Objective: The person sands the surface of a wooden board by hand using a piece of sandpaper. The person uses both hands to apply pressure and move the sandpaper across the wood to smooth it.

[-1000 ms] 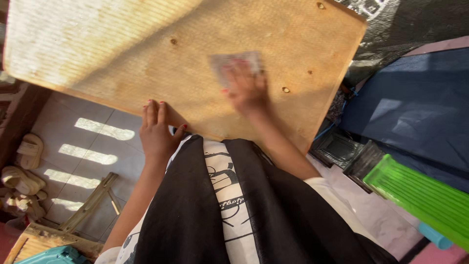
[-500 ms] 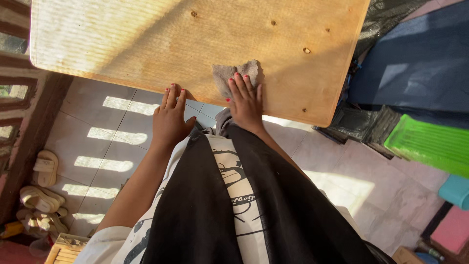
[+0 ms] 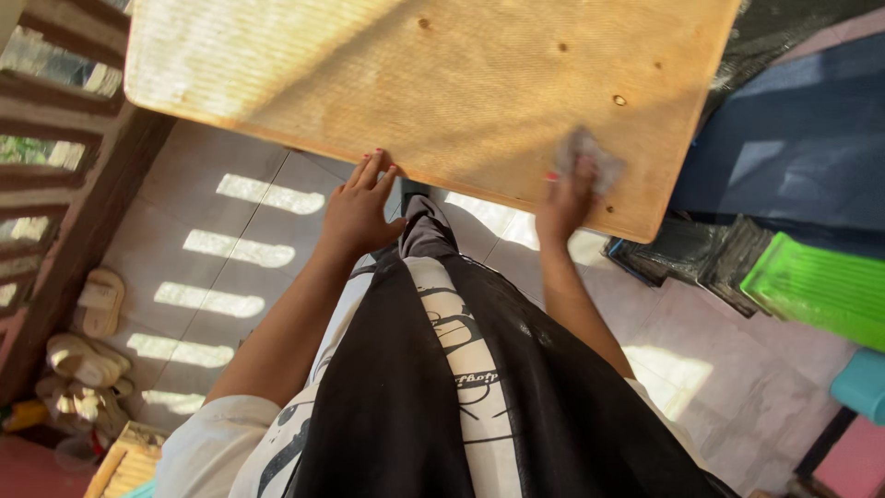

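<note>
Right hand [image 3: 564,195] presses grey cloth [image 3: 590,159] on wooden board [image 3: 442,83]; left hand [image 3: 359,207] steadies edge.

Warm slatted sunlight, hard shadows; right hand [image 3: 567,198] motion-blurred.

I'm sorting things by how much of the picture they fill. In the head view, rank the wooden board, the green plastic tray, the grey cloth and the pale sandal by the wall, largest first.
1. Wooden board
2. Green plastic tray, partly cut off by the frame edge
3. Grey cloth and pale sandal: they look alike in size; the cloth is blurred and lies nearer the camera, so I leave them unranked.
</note>
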